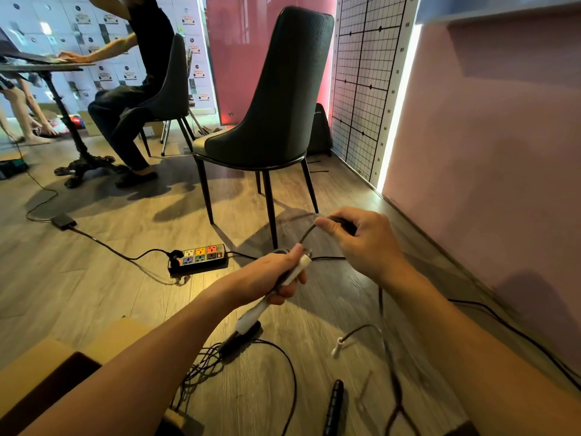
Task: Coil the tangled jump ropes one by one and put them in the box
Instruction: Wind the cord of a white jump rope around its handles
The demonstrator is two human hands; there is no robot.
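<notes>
Lower left, the open box waits, with tangled rope on the floor beside it. At centre the left hand grips a white handle as an anchor — the right hand pinches its black cord, likely to draw a loop.

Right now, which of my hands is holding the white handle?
Your left hand: it grips the white handle, which sticks out below the fist. Your right hand holds a black handle instead.
</notes>
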